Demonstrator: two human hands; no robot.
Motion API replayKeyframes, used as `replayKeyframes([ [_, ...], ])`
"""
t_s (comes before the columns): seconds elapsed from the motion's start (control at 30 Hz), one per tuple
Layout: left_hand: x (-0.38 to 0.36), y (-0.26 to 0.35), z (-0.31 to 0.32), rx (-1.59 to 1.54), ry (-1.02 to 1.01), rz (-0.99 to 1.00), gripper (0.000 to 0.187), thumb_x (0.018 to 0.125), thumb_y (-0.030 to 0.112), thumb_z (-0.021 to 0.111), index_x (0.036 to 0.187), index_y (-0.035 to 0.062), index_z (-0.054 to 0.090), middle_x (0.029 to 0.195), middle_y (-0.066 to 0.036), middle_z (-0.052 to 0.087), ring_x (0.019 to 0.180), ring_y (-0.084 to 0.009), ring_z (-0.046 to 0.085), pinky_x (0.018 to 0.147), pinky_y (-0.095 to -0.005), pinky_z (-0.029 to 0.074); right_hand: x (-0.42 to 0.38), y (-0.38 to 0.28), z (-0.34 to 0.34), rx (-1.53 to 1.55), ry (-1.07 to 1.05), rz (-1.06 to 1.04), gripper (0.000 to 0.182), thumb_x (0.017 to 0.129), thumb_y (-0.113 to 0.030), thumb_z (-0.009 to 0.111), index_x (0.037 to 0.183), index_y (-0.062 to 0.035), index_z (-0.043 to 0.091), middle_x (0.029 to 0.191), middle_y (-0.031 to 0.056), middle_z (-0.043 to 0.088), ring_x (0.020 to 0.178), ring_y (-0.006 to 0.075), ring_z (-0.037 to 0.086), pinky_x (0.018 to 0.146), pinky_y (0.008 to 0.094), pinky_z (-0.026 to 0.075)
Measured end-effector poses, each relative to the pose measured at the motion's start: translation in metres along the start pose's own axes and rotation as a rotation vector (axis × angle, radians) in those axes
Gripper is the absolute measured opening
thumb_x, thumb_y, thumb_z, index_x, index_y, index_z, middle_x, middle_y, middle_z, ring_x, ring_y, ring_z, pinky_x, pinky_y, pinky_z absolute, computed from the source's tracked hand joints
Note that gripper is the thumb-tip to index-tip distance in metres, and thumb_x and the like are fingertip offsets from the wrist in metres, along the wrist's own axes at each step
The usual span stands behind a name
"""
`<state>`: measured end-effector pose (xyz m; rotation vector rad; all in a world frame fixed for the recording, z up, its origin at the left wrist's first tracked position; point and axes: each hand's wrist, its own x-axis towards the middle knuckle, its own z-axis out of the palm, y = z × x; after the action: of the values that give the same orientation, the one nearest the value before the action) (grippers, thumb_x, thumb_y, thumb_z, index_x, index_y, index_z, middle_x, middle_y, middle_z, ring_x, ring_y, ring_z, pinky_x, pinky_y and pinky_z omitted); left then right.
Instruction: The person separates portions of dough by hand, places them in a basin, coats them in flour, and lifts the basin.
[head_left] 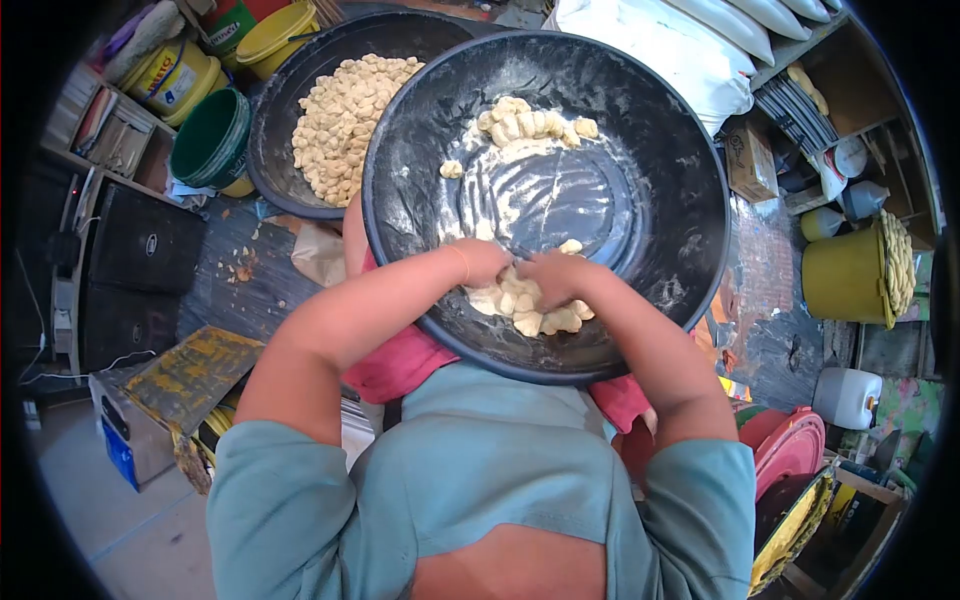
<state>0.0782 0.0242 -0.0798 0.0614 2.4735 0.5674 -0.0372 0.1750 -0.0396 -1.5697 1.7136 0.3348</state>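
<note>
While curled shut, both hands' grip [520, 270] on dough pieces [530, 305].

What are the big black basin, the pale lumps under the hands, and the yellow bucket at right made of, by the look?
Black basin: probably plastic or rubber, matte black, scuffed and dusted white. Pale lumps: soft dough, cream, with pinched, irregular shapes; both the left hand and right hand press into them. Yellow bucket: likely plastic, with smooth, even colour.

Both hands, left [480, 262] and right [556, 276], press on a heap of dough pieces [527, 306] in a floured black basin [680, 170]; more pieces [528, 122] lie at its far side.
</note>
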Motion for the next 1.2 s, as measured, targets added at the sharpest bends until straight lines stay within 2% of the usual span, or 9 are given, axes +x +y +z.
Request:
replayKeyframes([
  [0.1, 0.001, 0.011, -0.003, -0.097, -0.178, 0.102, 0.029, 0.079, 0.014, 0.06, 0.107, 0.0056, 0.057, 0.111, -0.014, 0.059, 0.093, -0.0329, 0.06, 0.079, -0.0443, 0.046, -0.025, 0.041, 0.01, 0.156, -0.154, -0.025, 0.071, 0.065, -0.032, 0.076, 0.128, -0.0138, 0.05, 0.125, 0.0169, 0.051, 0.117, 0.0371, 0.048, 0.093, 0.0431, 0.043],
  [0.2, -0.006, 0.024, -0.01, -0.24, 0.058, 0.135, 0.032, 0.078, 0.011, 0.059, 0.108, 0.0051, 0.055, 0.108, -0.016, 0.058, 0.097, -0.0339, 0.059, 0.081, -0.0437, 0.045, -0.063, 0.081, 0.018, 0.258, -0.052, -0.034, 0.079, 0.063, -0.041, 0.078, 0.13, -0.0126, 0.048, 0.13, 0.0192, 0.045, 0.119, 0.0362, 0.047, 0.095, 0.0422, 0.042],
  [0.33, 0.014, 0.03, 0.003, -0.193, 0.211, 0.111, 0.043, 0.075, 0.009, 0.059, 0.117, 0.0049, 0.055, 0.106, -0.019, 0.058, 0.1, -0.0355, 0.058, 0.083, -0.0426, 0.045, -0.075, 0.079, 0.017, 0.314, 0.17, 0.305, 0.091, 0.058, -0.053, 0.08, 0.132, -0.0104, 0.046, 0.13, 0.0204, 0.042, 0.121, 0.0368, 0.043, 0.099, 0.0427, 0.039],
  [0.4, 0.034, 0.029, 0.01, -0.175, 0.065, 0.119, 0.045, 0.073, 0.011, 0.061, 0.117, 0.0038, 0.055, 0.106, -0.02, 0.06, 0.098, -0.035, 0.059, 0.083, -0.0409, 0.046, -0.054, 0.063, 0.027, 0.362, 0.256, 0.315, 0.097, 0.053, -0.057, 0.081, 0.131, -0.0097, 0.047, 0.129, 0.021, 0.043, 0.122, 0.0385, 0.041, 0.1, 0.0438, 0.038],
  [0.57, 0.049, 0.038, 0.001, -0.365, -0.286, 0.177, 0.062, 0.066, 0.026, 0.073, 0.118, -0.0014, 0.054, 0.107, -0.02, 0.059, 0.096, -0.0332, 0.06, 0.083, -0.0363, 0.048, -0.04, 0.032, 0.023, 0.265, -0.004, 0.096, 0.11, 0.05, -0.06, 0.082, 0.137, -0.0088, 0.038, 0.13, 0.0221, 0.041, 0.122, 0.0408, 0.041, 0.1, 0.0461, 0.038],
  [0.7, 0.005, 0.066, 0.008, -0.075, 0.096, 0.141, 0.082, 0.061, 0.039, 0.08, 0.123, -0.003, 0.048, 0.112, -0.021, 0.048, 0.099, -0.0378, 0.057, 0.086, -0.0397, 0.048, -0.043, 0.015, 0.029, 0.165, 0.054, 0.18, 0.107, 0.05, -0.057, 0.083, 0.136, -0.0129, 0.038, 0.128, 0.0203, 0.042, 0.118, 0.0409, 0.045, 0.096, 0.0481, 0.042],
  [0.8, 0.013, 0.065, 0.017, -0.002, 0.15, 0.113, 0.074, 0.062, 0.037, 0.08, 0.117, -0.0032, 0.051, 0.112, -0.022, 0.05, 0.098, -0.038, 0.058, 0.086, -0.0415, 0.048, -0.043, 0.009, 0.027, 0.123, 0.135, 0.217, 0.095, 0.056, -0.048, 0.083, 0.134, -0.0159, 0.04, 0.126, 0.0168, 0.045, 0.113, 0.04, 0.051, 0.091, 0.0483, 0.046],
  [0.97, 0.034, 0.044, 0.015, -0.126, 0.147, 0.144, 0.033, 0.067, 0.023, 0.072, 0.092, 0.0041, 0.059, 0.099, -0.021, 0.056, 0.089, -0.0378, 0.06, 0.079, -0.0441, 0.049, -0.037, 0.02, 0.025, 0.125, 0.204, 0.232, 0.069, 0.066, -0.027, 0.077, 0.129, -0.018, 0.049, 0.125, 0.0119, 0.049, 0.106, 0.0334, 0.058, 0.086, 0.0442, 0.05],
  [1.2, 0.026, 0.025, -0.011, -0.521, 0.399, 0.026, 0.025, 0.07, 0.022, 0.065, 0.086, 0.0046, 0.057, 0.095, -0.019, 0.056, 0.096, -0.0356, 0.055, 0.082, -0.0418, 0.045, -0.047, 0.044, 0.017, 0.117, 0.194, 0.421, 0.063, 0.067, -0.029, 0.071, 0.126, -0.0177, 0.053, 0.129, 0.0119, 0.048, 0.115, 0.0348, 0.052, 0.092, 0.044, 0.047],
])
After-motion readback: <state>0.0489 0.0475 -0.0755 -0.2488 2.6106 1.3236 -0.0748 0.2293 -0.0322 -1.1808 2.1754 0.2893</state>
